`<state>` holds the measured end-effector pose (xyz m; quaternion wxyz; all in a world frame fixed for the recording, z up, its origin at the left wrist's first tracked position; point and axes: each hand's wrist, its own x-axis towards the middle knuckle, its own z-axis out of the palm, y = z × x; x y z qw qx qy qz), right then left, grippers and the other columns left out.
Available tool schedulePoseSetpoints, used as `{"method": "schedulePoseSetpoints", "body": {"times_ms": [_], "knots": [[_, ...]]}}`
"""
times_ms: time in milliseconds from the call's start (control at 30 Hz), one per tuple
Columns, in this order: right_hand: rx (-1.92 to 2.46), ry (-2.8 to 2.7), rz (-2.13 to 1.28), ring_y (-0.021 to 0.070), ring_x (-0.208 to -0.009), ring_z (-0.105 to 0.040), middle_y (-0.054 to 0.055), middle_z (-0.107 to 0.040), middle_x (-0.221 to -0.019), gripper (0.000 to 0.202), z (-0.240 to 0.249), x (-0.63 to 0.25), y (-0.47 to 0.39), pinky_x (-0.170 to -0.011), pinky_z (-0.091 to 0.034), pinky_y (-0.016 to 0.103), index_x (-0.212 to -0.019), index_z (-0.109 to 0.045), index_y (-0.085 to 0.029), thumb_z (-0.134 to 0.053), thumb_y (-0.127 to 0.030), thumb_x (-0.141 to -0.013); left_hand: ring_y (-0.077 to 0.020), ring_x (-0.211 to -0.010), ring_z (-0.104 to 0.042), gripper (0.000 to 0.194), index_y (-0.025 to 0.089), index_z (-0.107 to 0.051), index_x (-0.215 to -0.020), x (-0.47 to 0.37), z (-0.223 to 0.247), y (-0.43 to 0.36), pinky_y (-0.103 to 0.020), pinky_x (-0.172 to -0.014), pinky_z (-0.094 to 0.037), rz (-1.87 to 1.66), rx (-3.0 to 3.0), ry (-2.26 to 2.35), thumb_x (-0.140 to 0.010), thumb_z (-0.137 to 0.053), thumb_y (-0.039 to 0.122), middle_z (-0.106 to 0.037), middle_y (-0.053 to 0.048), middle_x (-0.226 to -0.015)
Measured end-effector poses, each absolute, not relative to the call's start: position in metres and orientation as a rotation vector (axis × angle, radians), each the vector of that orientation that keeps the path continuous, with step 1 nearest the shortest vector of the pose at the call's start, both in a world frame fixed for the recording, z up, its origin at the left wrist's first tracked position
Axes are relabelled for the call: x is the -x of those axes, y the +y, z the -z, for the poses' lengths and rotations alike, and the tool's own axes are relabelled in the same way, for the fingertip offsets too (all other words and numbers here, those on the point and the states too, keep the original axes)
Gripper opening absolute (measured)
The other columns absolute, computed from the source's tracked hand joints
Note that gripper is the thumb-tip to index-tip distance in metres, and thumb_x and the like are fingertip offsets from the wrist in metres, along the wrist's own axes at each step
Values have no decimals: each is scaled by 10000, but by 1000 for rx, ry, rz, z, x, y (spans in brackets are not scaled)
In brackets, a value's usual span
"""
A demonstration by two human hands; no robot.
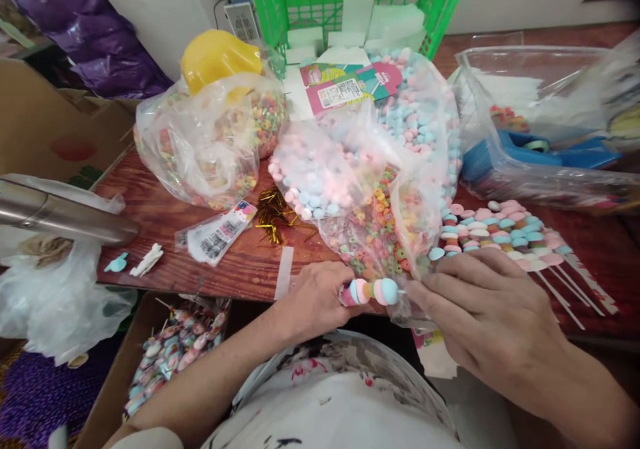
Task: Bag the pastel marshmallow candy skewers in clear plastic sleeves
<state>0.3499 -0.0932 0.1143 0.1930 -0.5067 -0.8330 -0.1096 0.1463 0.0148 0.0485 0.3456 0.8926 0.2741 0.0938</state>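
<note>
My left hand [320,300] is closed around one end of a candy skewer [373,292], a row of pink, blue and yellow sweets on a white stick. The bare end of the stick points right and meets the pinched fingertips of my right hand [493,309]. Clear plastic [405,316] hangs just under those fingertips; whether they also grip it is hidden. Behind my hands lies an open bag of small fruit-coloured candy rings [383,202], beside pink and blue candies [320,182]. Several finished rows of skewers [500,232] lie beyond my right hand.
A green crate [435,9] stands at the back. A clear bin [555,176] is at the right, a knotted candy bag [200,149] and a steel flask [75,212] at the left. Below the table edge, a carton [107,376] holds wrapped skewers. Gold ties [274,216] lie mid-table.
</note>
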Motion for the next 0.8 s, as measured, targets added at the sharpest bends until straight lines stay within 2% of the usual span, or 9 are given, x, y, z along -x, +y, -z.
{"method": "schedulePoseSetpoints", "body": {"times_ms": [133, 233, 300, 467, 633, 800], "knots": [[1482, -2285, 265, 202, -692, -511, 41, -617, -666, 228, -104, -339, -88, -668, -332, 396, -845, -609, -164, -414, -46, -839, -95, -569, -476, 223, 166, -562, -673, -141, -43, 19, -218, -538, -321, -432, -2126, 760, -771, -694, 317, -550, 27, -641], [1500, -2236, 195, 204, -700, -515, 47, -608, -654, 246, -99, -333, -90, -685, -332, 395, -862, -608, -158, -420, -14, -796, -123, -636, -492, 80, 162, -566, -701, -136, -37, 24, -244, -584, -324, -614, -2310, 813, -738, -634, 141, -572, 1, -691], [1496, -2205, 169, 214, -731, -522, 54, -610, -663, 244, -98, -332, -91, -705, -333, 398, -871, -607, -154, -427, -12, -788, -155, -700, -510, 93, 160, -589, -752, -134, -36, 26, -273, -621, -326, -636, -2501, 791, -712, -575, 78, -602, -28, -754], [1508, -2215, 81, 198, -695, -494, 41, -584, -652, 252, -96, -328, -91, -716, -324, 390, -869, -613, -159, -432, -6, -781, -162, -649, -499, 42, 173, -570, -711, -135, -40, 20, -295, -618, -319, -411, -2613, 727, -745, -591, 160, -599, -22, -701], [1506, -2273, -3, 186, -663, -432, 38, -544, -651, 207, -82, -317, -87, -698, -297, 373, -718, -556, -171, -432, -17, -780, -124, -582, -473, 183, 178, -542, -673, -143, -41, 8, -256, -561, -297, -322, -2369, 720, -783, -647, 279, -570, 14, -649], [1460, -2385, -23, 200, -726, -448, 39, -572, -695, 135, -63, -305, -74, -733, -289, 390, -741, -553, -172, -488, -67, -793, -119, -571, -480, 123, 167, -550, -665, -152, -41, 1, -243, -550, -318, -341, -2253, 672, -735, -650, 173, -560, 17, -631]]}}
